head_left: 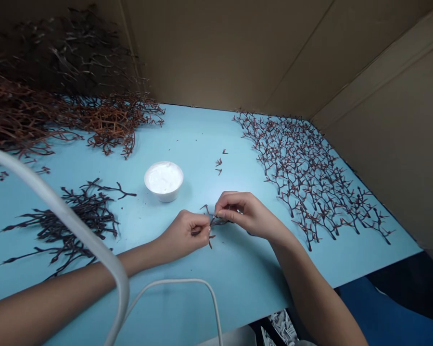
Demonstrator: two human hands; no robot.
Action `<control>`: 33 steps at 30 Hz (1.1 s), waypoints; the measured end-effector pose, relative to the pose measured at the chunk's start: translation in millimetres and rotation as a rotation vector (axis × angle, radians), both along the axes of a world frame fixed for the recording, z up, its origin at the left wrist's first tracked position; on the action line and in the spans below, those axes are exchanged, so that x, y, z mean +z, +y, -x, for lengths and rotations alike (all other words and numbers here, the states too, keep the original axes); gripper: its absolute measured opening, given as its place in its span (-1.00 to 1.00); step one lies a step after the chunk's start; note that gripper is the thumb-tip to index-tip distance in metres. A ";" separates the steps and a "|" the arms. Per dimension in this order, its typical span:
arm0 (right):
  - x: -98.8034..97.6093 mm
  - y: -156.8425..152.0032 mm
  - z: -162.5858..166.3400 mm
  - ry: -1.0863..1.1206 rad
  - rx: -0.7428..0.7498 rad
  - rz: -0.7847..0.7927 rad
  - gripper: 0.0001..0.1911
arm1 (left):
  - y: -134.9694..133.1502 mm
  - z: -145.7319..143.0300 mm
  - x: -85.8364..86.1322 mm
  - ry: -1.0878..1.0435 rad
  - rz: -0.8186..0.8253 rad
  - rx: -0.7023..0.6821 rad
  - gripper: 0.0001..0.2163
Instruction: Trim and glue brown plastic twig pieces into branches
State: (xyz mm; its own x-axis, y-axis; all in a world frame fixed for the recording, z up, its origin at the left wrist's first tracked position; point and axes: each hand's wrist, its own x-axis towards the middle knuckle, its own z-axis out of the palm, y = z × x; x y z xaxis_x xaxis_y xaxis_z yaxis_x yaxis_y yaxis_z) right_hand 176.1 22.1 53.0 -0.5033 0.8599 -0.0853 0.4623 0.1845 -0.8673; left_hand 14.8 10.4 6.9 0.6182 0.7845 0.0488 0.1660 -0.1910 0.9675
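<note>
"Where's the branched twig?"

"Between the two hands, near the middle of the tabletop. The left hand pinches it."

"And the right hand?"

"Thumb and finger closed on a slim grey object, too hidden to name."

"Around them?"

"A white bowl of white paste beyond the left hand, dark twigs heaped left, red-tipped twigs spread right, cardboard behind."

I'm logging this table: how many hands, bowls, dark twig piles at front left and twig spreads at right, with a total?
Left hand and right hand: 2
Bowl: 1
Dark twig pile, front left: 1
Twig spread, right: 1
Total: 5
</note>
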 end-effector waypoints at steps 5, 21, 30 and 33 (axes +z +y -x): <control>7.3 -1.2 0.1 0.068 -0.065 -0.012 -0.91 | 0.9 -0.4 -0.8 -0.005 0.008 0.049 -0.79; -42.8 16.5 4.7 -0.255 0.053 -0.253 -0.85 | -1.8 3.8 -2.3 -0.178 0.312 0.099 -0.88; -41.4 11.3 11.4 -0.295 0.049 -0.307 -0.89 | 3.6 0.1 -2.6 -0.305 0.488 0.179 -0.85; -37.4 10.0 10.0 -0.308 -0.004 -0.309 -0.85 | 5.0 -0.5 -3.0 -0.323 0.508 0.215 -0.83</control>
State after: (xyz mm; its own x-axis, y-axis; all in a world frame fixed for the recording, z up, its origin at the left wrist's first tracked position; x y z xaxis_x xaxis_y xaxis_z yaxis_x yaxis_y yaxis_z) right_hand 166.1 32.1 15.6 -0.4916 0.8703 0.0304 0.6920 0.4116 -0.5931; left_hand 15.3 15.4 3.9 0.4605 0.8637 -0.2049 -0.1652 0.3101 0.9362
